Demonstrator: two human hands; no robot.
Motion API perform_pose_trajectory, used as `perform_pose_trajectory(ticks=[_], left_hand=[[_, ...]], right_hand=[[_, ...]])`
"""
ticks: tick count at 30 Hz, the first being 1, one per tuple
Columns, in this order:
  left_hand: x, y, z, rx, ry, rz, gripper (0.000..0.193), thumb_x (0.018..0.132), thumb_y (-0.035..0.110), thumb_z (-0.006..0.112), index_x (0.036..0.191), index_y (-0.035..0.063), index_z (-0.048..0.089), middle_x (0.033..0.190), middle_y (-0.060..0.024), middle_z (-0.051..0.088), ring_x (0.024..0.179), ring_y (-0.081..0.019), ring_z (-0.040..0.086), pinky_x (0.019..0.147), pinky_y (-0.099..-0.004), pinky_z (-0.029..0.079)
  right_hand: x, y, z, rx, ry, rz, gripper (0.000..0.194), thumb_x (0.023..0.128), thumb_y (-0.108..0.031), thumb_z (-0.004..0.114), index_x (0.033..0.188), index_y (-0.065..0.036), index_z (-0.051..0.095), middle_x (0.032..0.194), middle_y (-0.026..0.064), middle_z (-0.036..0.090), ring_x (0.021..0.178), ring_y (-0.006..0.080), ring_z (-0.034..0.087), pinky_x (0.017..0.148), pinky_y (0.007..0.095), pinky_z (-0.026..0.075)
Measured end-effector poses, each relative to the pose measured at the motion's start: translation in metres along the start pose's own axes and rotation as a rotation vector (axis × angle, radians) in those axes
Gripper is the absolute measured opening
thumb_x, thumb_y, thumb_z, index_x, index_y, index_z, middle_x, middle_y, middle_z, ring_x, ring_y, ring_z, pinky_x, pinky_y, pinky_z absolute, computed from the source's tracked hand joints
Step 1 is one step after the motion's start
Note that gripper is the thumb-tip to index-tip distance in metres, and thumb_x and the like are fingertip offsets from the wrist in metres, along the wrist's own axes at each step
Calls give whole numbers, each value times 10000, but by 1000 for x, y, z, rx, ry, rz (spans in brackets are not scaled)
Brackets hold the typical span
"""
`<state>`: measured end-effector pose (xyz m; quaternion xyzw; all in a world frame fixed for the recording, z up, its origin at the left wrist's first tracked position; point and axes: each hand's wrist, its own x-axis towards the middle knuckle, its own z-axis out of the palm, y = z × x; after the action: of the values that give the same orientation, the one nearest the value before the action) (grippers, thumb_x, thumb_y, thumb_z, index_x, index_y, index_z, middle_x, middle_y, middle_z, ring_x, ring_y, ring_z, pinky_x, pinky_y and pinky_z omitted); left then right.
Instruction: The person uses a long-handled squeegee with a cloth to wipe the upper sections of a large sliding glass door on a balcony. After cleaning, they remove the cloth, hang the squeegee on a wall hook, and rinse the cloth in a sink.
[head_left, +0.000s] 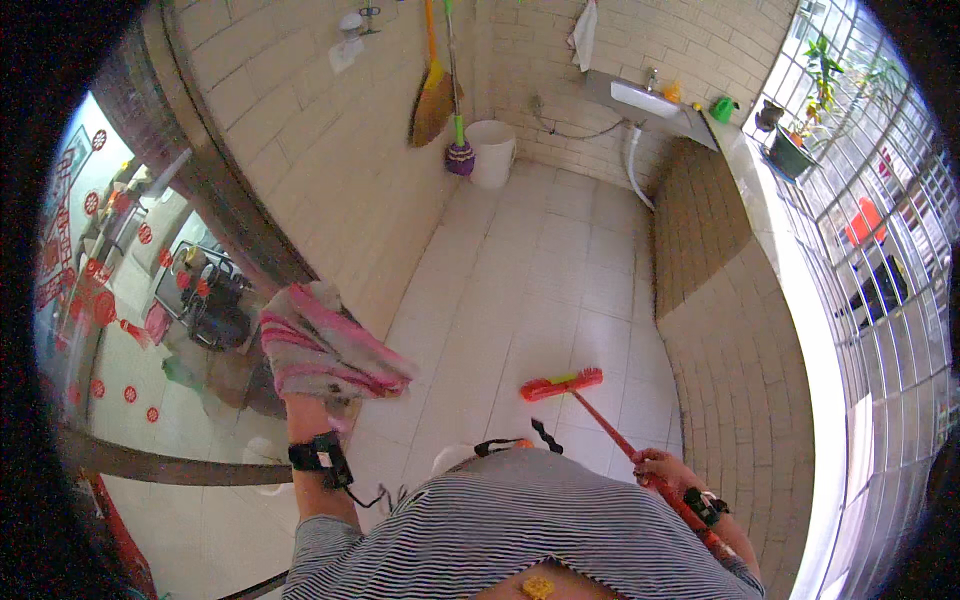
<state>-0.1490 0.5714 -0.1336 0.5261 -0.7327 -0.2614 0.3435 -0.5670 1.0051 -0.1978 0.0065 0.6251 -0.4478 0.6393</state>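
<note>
My right hand (664, 470) is closed around the red handle of a floor scrub brush (562, 384), whose red head with bristles hangs over the pale tiled floor. A pink and grey striped cloth (322, 341) covers my left hand almost wholly; only the wrist and forearm show below it. The cloth is against or close to the window frame at the left, and its loose end hangs towards the floor. How the fingers lie under the cloth is hidden.
By the far wall stand a white bucket (491, 154), a purple mop (460, 158) and a broom (433, 105). A sink (645, 100) is at the back right. Along the right run a low brick wall (750, 375) and a barred window with a potted plant (791, 154).
</note>
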Motion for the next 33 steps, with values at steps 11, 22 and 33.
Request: perform_pose_trajectory(ticks=[11, 22, 33], left_hand=[[119, 3, 132, -6, -270, -7, 395, 912, 342, 397, 1211, 88, 445, 1167, -63, 488, 1054, -221, 461, 925, -368, 364], [364, 66, 269, 58, -479, 414, 455, 913, 403, 374, 1259, 110, 415, 1234, -70, 461, 1116, -246, 437, 979, -400, 335], [415, 184, 415, 621, -694, 906, 558, 889, 456, 392, 1327, 113, 335, 1347, -83, 371, 1212, -273, 364, 1046, -413, 263]], right_hand=[[121, -188, 21, -10, 25, -319, 321, 834, -88, 572, 1139, -60, 475, 883, 109, 605, 599, 204, 577, 541, 311, 504], [191, -281, 74, 190, 90, -66, 356, 850, -134, 585, 1169, -10, 487, 989, 119, 598, 823, 230, 609, 732, 346, 528], [151, -443, 28, 412, -181, -709, 460, 940, -278, 376, 1316, -14, 352, 1288, 142, 465, 1120, 265, 513, 883, 349, 449]])
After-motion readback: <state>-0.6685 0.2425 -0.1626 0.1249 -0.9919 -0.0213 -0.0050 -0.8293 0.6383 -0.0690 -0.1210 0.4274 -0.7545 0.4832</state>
